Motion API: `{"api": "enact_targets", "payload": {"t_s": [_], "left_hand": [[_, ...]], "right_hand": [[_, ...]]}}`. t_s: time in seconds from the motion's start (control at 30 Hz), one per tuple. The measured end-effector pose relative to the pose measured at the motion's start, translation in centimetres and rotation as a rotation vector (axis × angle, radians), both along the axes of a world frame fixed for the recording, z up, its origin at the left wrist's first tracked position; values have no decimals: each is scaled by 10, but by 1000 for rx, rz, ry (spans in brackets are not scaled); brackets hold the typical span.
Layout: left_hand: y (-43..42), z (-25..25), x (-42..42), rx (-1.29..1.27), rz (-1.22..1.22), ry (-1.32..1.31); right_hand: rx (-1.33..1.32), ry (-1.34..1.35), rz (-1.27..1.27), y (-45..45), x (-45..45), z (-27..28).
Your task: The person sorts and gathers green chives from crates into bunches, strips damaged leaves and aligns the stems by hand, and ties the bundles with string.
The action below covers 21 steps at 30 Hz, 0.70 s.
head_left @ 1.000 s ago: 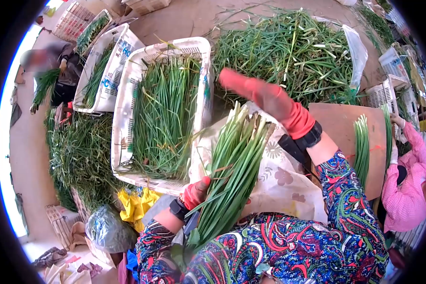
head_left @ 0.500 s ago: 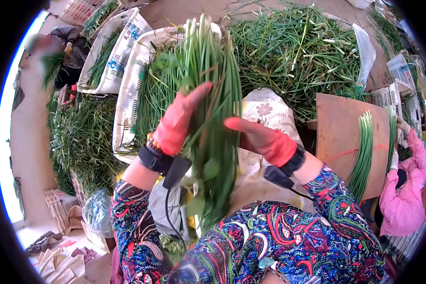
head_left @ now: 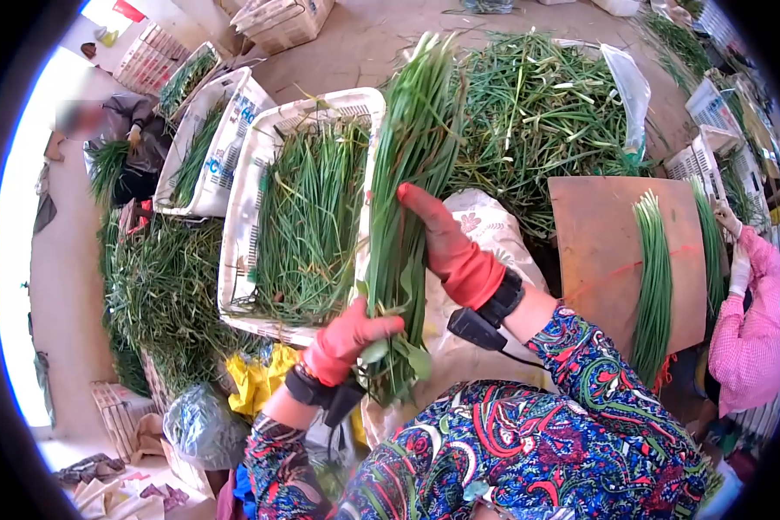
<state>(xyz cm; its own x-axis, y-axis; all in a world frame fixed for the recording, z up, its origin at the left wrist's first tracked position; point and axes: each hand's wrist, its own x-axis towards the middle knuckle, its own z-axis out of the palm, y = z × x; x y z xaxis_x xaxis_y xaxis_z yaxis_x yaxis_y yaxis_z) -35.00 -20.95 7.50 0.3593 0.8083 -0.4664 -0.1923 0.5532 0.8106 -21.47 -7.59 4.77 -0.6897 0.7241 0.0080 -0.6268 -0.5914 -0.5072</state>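
A long bunch of Chinese chives (head_left: 412, 147) slants upright in front of me, pale stem ends at the top. My right hand (head_left: 459, 251), in a red glove, is closed around its middle, with the thumb across the front and the fingers hidden behind. Lower down, my left hand (head_left: 342, 342), also red-gloved, is closed at the drooping leaf tips. Some broad weed leaves (head_left: 407, 354) hang among the tips beside the left thumb. Directly left of the bunch stands a white crate (head_left: 236, 251) holding more chives.
Loose chives lie in a big heap (head_left: 546, 113) beyond and another pile (head_left: 165, 277) at left. A patterned sack (head_left: 485, 217) sits before me. To the right, a co-worker in a pink sleeve (head_left: 758, 277) works at a brown board (head_left: 581, 260) with chives. Another person (head_left: 130, 130) is at far left.
My left hand has moved down from the upper bunch to the leaf tips. My right hand has come onto the bunch's middle. The bunch now leans right, baring the crate.
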Motion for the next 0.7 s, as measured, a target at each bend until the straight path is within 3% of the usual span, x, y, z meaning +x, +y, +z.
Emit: {"api": "enact_targets", "payload": {"t_s": [0.13, 0.2, 0.23, 0.27, 0.33, 0.37, 0.43, 0.47, 0.5, 0.57, 0.6, 0.7], "left_hand": [[-10, -3, 31, -82, 171, -88], [-9, 3, 21, 10, 26, 156], [-16, 7, 18, -91, 184, 35], [-23, -2, 7, -75, 153, 116], [-44, -14, -23, -237, 118, -34], [-55, -21, -33, -113, 62, -15], [-62, -14, -39, 98, -169, 376], [-67, 3, -37, -182, -14, 210], [-80, -19, -50, -192, -29, 261], [-108, -58, -72, -191, -31, 333], [-114, -64, -75, -179, -21, 355], [-123, -79, -74, -275, 70, 335]], "right_hand": [[-109, 37, 113, -16, 0, -2], [-126, 34, 100, -19, 4, 13], [-93, 89, 24, -13, 0, 12], [-29, 148, 19, -4, 7, 7], [-130, 242, -66, 18, 9, 4], [-180, 371, 10, 29, 15, -2], [-181, 728, 130, 61, 17, -42], [-253, 422, -14, 65, 21, -46], [-219, 452, 105, 89, 25, -89], [-454, -39, -155, 86, 20, -87], [-424, -264, -189, 80, 23, -77], [-217, -357, 39, 87, 36, -99]]}}
